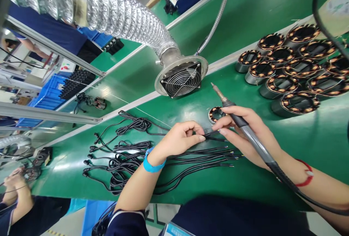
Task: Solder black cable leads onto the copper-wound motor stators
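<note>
My left hand [185, 136] pinches a black power cord [211, 134] near its stripped end. In my right hand [245, 134] a soldering iron [247, 132] lies between thumb and fingers, its tip pointing up and to the left. The right fingertips also reach to the end of that cord. Just behind them a motor stator [215, 114] with copper windings stands on the green bench, partly hidden by the right hand. More black cords [191, 158] lie side by side under and in front of my left hand, their coloured wire ends toward the right.
Several wound stators [296, 103] stand grouped at the right. A fume extractor fan [182, 80] on a silver flexible duct [122, 11] hangs over the bench [313, 149]. Coiled cords with plugs [87, 162] lie at the left. Beyond, a co-worker's hands [16, 179] are busy.
</note>
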{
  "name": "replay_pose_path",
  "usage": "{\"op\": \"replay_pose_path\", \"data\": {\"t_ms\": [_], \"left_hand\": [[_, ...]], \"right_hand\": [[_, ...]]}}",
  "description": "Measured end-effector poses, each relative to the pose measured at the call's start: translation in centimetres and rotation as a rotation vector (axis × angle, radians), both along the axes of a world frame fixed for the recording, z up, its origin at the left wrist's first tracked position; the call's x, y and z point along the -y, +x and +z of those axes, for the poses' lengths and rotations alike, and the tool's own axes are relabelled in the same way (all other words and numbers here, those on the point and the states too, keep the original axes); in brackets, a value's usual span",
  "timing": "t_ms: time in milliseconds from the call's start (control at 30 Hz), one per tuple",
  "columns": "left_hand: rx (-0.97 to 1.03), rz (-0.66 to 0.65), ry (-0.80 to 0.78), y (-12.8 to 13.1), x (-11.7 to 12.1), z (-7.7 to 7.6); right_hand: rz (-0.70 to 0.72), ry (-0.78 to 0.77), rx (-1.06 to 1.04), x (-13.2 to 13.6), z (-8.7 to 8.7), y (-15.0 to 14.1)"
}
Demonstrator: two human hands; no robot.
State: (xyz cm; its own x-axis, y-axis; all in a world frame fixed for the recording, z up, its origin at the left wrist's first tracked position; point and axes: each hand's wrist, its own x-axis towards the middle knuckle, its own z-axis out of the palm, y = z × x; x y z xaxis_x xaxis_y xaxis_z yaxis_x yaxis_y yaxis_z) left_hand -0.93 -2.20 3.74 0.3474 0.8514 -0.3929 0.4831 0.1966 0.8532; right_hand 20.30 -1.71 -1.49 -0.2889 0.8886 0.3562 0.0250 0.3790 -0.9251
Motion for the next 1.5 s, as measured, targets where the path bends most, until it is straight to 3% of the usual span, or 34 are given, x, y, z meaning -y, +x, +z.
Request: {"op": "replay_pose_path", "data": {"t_ms": [167, 367, 533, 733, 900, 1033, 1133, 1500], "left_hand": [[0.089, -0.079, 0.222, 0.7, -0.2, -0.5], [-0.044, -0.128, 0.227, 1.7, -0.5, -0.7], [-0.014, -0.127, 0.234, 1.7, -0.5, -0.5], [0.291, 0.023, -0.203, 1.6, -0.8, -0.7], [0.212, 0.280, -0.027, 2.4, -2.4, -1.4], [0.165, 0.396, 0.020, 3.1, -3.3, -2.3], [0.175, 0.441, 0.010, 3.3, -3.5, -2.7], [0.230, 0.419, -0.008, 3.0, -3.5, -2.7]], "right_hand": [[0.031, -0.005, -0.009, -0.1, -0.1, -0.4], [-0.043, 0.106, 0.051, 0.0, -0.4, -0.7], [-0.051, 0.172, 0.067, 0.0, 0.0, -0.7], [-0.030, 0.119, 0.088, 0.2, 0.3, -0.6], [-0.185, 0.067, 0.199, 0.0, 0.5, 0.8], [-0.283, 0.361, 0.324, -0.8, 1.1, 2.1], [-0.284, 0.492, 0.272, -1.3, 1.4, 2.5], [-0.206, 0.477, 0.241, -1.3, 1.3, 2.6]]}}
